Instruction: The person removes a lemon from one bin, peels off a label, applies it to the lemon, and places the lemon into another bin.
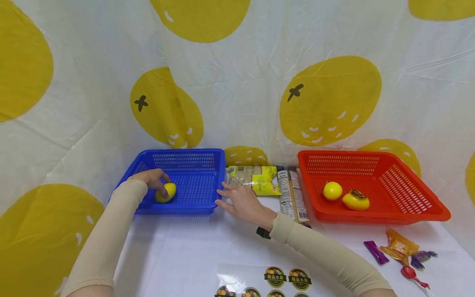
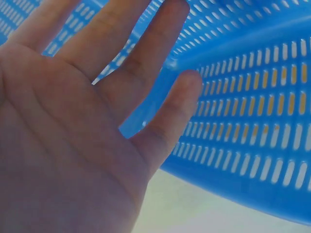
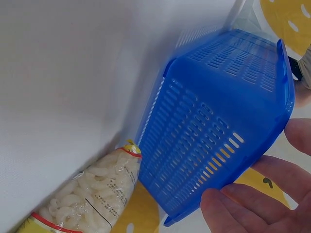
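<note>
Here, setting a yellow fruit (image 1: 165,192) down inside the blue basket (image 1: 185,153) at nine o'clock, left hand (image 1: 153,180) curling loosely over it; steadying the basket's near right corner with flat, relaxed right hand (image 1: 243,203), holding nothing.

A basket (image 1: 184,165) is set at ten o'clock, holding a lemon (image 1: 165,192); a second basket (image 1: 375,214) at two o'clock holds two fruits (image 1: 346,196). Packets (image 1: 271,183) are laid between them at twelve.
</note>
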A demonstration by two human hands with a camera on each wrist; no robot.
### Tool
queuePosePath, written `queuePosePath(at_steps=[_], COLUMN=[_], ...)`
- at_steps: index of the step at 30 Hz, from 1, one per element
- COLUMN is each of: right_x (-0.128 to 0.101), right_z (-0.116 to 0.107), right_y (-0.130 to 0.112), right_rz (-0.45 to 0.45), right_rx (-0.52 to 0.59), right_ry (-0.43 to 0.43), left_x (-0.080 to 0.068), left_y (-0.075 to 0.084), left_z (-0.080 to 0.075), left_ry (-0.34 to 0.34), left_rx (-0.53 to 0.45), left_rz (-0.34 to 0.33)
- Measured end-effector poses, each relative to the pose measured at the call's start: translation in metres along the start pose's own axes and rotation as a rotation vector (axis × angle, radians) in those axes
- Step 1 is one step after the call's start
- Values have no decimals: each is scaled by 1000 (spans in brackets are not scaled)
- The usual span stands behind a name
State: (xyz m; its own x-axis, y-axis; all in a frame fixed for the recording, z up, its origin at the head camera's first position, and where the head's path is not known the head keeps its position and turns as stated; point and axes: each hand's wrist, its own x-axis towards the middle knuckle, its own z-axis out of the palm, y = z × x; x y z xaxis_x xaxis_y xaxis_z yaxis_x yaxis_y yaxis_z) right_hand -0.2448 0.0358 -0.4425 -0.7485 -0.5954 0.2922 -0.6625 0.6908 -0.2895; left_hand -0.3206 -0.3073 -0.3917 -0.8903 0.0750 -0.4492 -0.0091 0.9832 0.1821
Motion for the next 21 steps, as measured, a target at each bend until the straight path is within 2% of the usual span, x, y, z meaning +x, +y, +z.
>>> queuePosePath(at_steps=[6,12,18,21], right_x=[0,0,-1,-3], right_z=[-2,-3,-2,-1], right_y=[0,0,0,0], right_rz=[-25,-25,-19,-18], right_rx=[-9,-4,16,21], right_ry=[16,17,16,16], left_x=[-3,-8,-13,-16], left_y=[7,14,19,20], left_z=[-2,-5,-6,-7], left_ry=[30,52,79,114], left_rx=[19,-19,-54,-69], left_rz=[31,48,162,194])
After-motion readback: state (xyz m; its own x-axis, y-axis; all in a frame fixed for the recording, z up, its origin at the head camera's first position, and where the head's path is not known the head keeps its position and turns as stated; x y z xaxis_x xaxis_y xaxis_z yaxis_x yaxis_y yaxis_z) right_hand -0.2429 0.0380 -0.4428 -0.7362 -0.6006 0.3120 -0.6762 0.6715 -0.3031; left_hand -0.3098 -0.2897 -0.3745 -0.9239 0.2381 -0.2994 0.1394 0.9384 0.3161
